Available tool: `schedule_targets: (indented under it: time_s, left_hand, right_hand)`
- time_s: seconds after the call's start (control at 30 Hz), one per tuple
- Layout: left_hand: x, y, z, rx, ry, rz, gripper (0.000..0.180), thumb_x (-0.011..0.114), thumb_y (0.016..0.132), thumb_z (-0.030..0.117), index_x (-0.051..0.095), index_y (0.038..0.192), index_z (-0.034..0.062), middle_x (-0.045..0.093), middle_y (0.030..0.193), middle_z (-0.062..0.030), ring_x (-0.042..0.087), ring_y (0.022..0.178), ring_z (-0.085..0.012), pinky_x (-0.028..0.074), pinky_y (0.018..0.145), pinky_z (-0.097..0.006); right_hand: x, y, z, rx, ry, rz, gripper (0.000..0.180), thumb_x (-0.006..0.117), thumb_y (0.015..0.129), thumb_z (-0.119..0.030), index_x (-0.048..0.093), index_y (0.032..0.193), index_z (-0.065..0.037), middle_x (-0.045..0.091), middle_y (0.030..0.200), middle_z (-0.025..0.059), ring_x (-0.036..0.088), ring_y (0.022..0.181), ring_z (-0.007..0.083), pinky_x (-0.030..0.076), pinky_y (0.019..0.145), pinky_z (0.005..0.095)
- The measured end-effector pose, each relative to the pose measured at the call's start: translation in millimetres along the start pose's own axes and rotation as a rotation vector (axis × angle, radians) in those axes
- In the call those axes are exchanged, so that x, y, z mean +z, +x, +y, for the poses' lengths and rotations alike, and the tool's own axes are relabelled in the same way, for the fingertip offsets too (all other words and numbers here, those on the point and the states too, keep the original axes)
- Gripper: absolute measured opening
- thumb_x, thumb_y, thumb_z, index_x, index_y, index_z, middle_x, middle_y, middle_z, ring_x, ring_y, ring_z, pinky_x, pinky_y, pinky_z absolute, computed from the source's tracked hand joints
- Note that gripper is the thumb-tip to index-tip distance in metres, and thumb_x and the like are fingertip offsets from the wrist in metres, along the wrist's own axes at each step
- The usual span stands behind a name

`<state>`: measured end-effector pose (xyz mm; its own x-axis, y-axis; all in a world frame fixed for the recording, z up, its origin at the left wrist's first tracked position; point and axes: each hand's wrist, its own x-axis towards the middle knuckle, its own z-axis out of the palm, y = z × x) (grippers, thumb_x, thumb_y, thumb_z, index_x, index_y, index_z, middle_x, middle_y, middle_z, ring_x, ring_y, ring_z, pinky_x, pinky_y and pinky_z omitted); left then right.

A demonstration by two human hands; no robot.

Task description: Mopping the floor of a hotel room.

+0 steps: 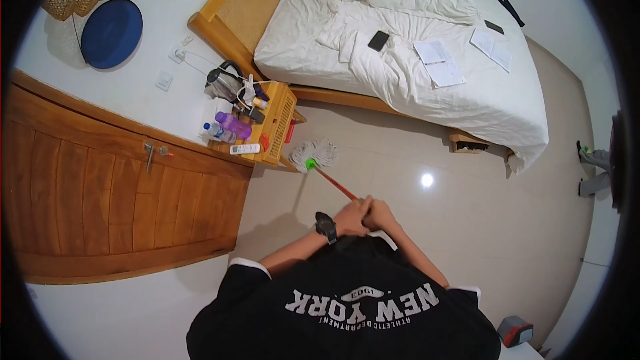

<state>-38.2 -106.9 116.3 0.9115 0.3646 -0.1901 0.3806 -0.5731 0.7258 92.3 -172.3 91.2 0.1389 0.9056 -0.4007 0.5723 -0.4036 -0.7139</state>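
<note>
A string mop rests on the tiled floor beside the bedside table; its grey-white mop head (319, 151) is spread out. From the green socket a red mop handle (337, 185) slants back toward me. My left hand (351, 219), with a black watch on its wrist, is closed round the upper part of the handle. Close against it, my right hand (381, 215) grips the same handle. The stretch of handle under my fingers is hidden.
The wooden bedside table (279, 120) holds a kettle (224, 84), a purple bottle (233, 125) and a white remote (245, 149). A wooden door (113, 187) stands at left. The white bed (400, 87) carries a phone (378, 41) and papers. A low wooden box (469, 144) lies beneath it.
</note>
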Motion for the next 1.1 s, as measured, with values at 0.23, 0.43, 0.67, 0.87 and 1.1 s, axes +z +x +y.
schedule_targets:
  time_s: [0.23,0.43,0.67,0.87,1.1]
  left_hand:
    - [21.3,5.7,-48.7,-0.147,0.016,-0.139,0.076,0.072,0.066,0.025,0.031,0.121,-0.0080,0.055,0.110,-0.0311,0.053,0.105,-0.0468,0.046,0.091,-0.047]
    - [14.9,-2.1,23.2,-0.011,-0.133,-0.194,0.087,0.079,0.067,0.038,0.029,0.123,-0.0048,0.053,0.113,-0.0319,0.053,0.107,-0.0460,0.045,0.089,-0.048]
    - [-0.6,-33.8,-2.9,-0.067,-0.131,-0.137,0.092,0.078,0.068,0.033,0.026,0.134,-0.0050,0.050,0.124,-0.0309,0.051,0.115,-0.0438,0.044,0.096,-0.045]
    - [8.1,-42.4,-43.0,-0.285,0.080,-0.107,0.091,0.069,0.064,0.021,0.024,0.137,-0.0051,0.047,0.130,-0.0307,0.048,0.119,-0.0439,0.044,0.099,-0.045]
    - [-18.9,-70.4,31.9,-0.208,0.052,-0.157,0.084,0.067,0.061,0.020,0.031,0.132,-0.0083,0.050,0.125,-0.0317,0.050,0.115,-0.0443,0.042,0.102,-0.045]
  right_hand:
    - [44.8,29.4,31.1,-0.038,0.072,-0.062,0.029,0.062,0.071,-0.015,0.061,0.096,-0.002,0.066,0.093,0.0240,0.063,0.092,0.0405,0.051,0.080,0.0463]
    - [-14.6,-51.0,6.0,0.149,0.141,-0.121,0.033,0.063,0.072,-0.016,0.064,0.102,-0.003,0.067,0.098,0.0215,0.064,0.095,0.0388,0.051,0.082,0.0444]
    - [25.7,-30.9,-13.9,0.031,0.159,-0.023,0.032,0.064,0.070,-0.015,0.064,0.099,-0.002,0.067,0.094,0.0223,0.064,0.091,0.0391,0.052,0.080,0.0459]
    - [83.6,20.3,-3.4,-0.023,0.047,0.008,0.023,0.057,0.078,-0.019,0.060,0.093,-0.003,0.067,0.085,0.0223,0.064,0.082,0.0416,0.052,0.074,0.0501]
    - [35.3,-57.7,-45.2,0.076,-0.132,-0.091,0.028,0.058,0.077,-0.022,0.060,0.097,-0.002,0.066,0.082,0.0231,0.066,0.077,0.0398,0.053,0.070,0.0501]
